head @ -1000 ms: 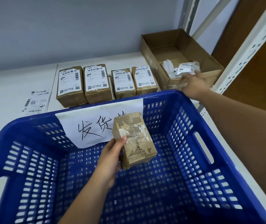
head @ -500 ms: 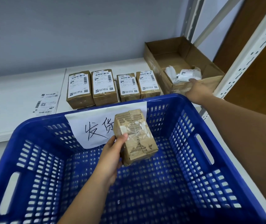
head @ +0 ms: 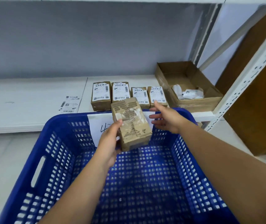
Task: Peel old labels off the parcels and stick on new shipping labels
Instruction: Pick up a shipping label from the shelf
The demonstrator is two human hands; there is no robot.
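From the head camera, the only view here: the left hand (head: 111, 139) grips a bare brown parcel (head: 131, 125) by its left edge, thumb on the top face and fingers curled underneath, holding it up over the far end of the blue crate (head: 56, 151). The parcel's long axis runs away from the person, far end a little higher and pointing at the shelf (head: 24, 102). Its top face shows only torn paper scraps and glossy tape, so the old label looks to be off.

The right hand (head: 166, 119) is spread wide and holds nothing. It hovers just beside the parcel's right side, palm turned toward it, not touching.

What the next move seems to hang on is this: a loose flat label (head: 70, 105) lies on the shelf to the left of the parcel, well apart from the free right hand, which would have to cross over the parcel to reach it (or take the parcel first and free the left).

Behind the parcel, four labelled parcels (head: 127, 94) stand in a row, and right of them an open cardboard box (head: 193, 104) holds crumpled white scraps (head: 188, 94) — peeled labels, probably.
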